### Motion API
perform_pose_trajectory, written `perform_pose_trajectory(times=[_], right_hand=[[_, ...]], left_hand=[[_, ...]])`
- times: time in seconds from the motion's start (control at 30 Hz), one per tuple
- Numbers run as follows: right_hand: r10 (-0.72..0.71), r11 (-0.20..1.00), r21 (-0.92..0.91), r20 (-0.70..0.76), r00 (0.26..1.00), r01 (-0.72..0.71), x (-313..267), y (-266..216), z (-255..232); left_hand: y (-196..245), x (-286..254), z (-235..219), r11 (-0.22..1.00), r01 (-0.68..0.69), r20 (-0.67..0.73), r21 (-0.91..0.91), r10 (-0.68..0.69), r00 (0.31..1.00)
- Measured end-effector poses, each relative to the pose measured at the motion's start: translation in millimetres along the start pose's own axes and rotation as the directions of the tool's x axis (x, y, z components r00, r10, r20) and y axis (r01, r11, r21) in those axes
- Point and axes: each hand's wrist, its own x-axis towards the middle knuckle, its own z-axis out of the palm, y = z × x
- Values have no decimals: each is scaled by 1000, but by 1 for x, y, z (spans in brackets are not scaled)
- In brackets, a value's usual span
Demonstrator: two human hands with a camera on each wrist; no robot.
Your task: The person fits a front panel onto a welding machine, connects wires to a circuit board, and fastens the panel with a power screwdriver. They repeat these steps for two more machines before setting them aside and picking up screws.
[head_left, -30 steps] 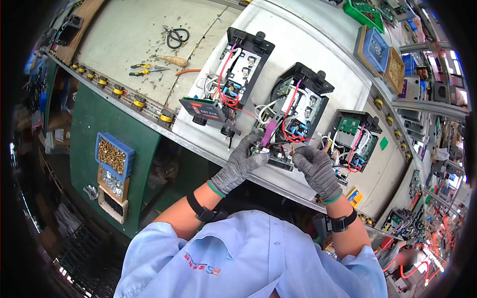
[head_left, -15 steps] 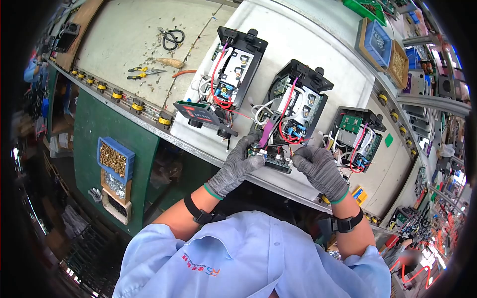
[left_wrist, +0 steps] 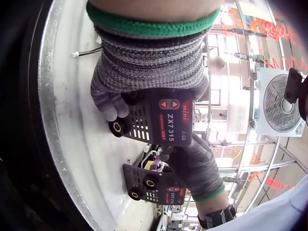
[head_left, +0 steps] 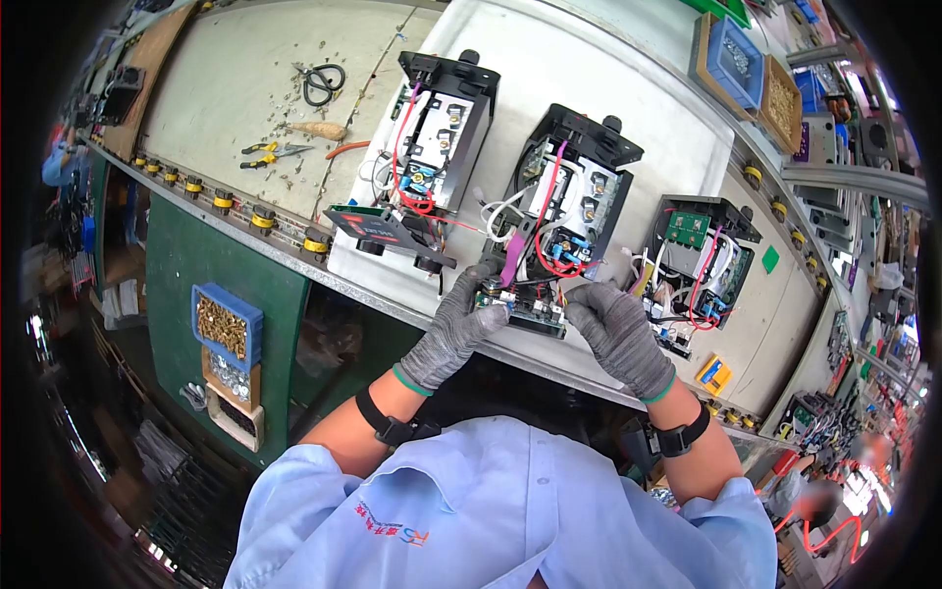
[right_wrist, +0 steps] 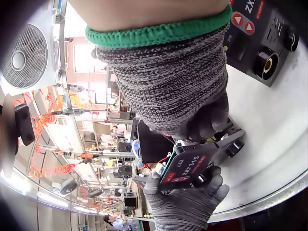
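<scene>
In the head view, my gloved left hand (head_left: 446, 334) grips the left end of the front panel and circuit board (head_left: 525, 312) of the middle open unit (head_left: 579, 201). The left wrist view shows this hand (left_wrist: 149, 67) curled round the "ZX7 315" panel (left_wrist: 168, 115), which stands on edge. My gloved right hand (head_left: 623, 344) has bent fingers at the board's right end, beside thin wires; whether it pinches one is hidden. A purple strip (head_left: 512, 257) and red wire (head_left: 552, 191) link board and unit. Under the right hand (right_wrist: 168, 82), the panel (right_wrist: 187, 168) is tilted.
Similar open units stand to the left (head_left: 442, 133) and right (head_left: 702, 260). Pliers (head_left: 275, 154), scissors (head_left: 322, 84) and scattered bits lie at far left. A blue bin (head_left: 228, 329) of brass parts sits lower left; a yellow-blue item (head_left: 713, 374) lies right.
In the head view, the units and tools have shifted slightly left. The left hand keeps its hold on the panel, and the right hand's fingers have spread a little beside the board.
</scene>
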Motion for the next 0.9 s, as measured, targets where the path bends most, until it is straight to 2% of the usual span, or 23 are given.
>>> perform_pose_trajectory(times=[0.07, 0.17, 0.23, 0.3, 0.33, 0.43, 0.5, 0.57, 0.6, 0.67, 0.9], right_hand=[[2, 999, 52, 0, 1000, -2, 0, 5, 1], [31, 999, 30, 32, 999, -32, 3, -6, -5], [22, 1000, -9, 11, 1000, -22, -2, -2, 0], [-62, 991, -122, -62, 996, 54, -10, 1, 5], [-81, 993, -91, -67, 994, 74, -16, 7, 8], [-92, 990, -114, -88, 992, 82, -26, -11, 5], [-123, 985, -133, -112, 986, 108, -27, -6, 12], [-173, 955, -266, -139, 975, 132, -24, -4, 16], [-173, 957, -261, -147, 974, 131, -23, -4, 16], [-211, 919, -358, -97, 973, 164, -20, -4, 13], [-256, 883, -423, -64, 965, 206, -20, 1, 12]], left_hand=[[1, -2, 1, 1000, -4, 0, 23, 4, 1000], [-1, -1, 1, 995, -43, -3, 86, 43, 999], [-12, -1, -2, 999, 31, -15, -9, -31, 999], [-8, 0, 1, 999, 32, -11, 8, -32, 999], [-5, 0, 3, 999, 52, -21, -3, -52, 998], [-7, -1, 2, 996, 79, -29, -36, -80, 996], [-8, -2, 3, 988, 129, -45, -88, -133, 990], [-10, 0, 2, 988, 123, -36, -91, -126, 991], [-11, 0, 1, 988, 117, -31, -100, -121, 992], [-12, 1, 3, 988, 120, -57, -99, -126, 990], [-16, 2, 3, 985, 118, -63, -123, -126, 990]])
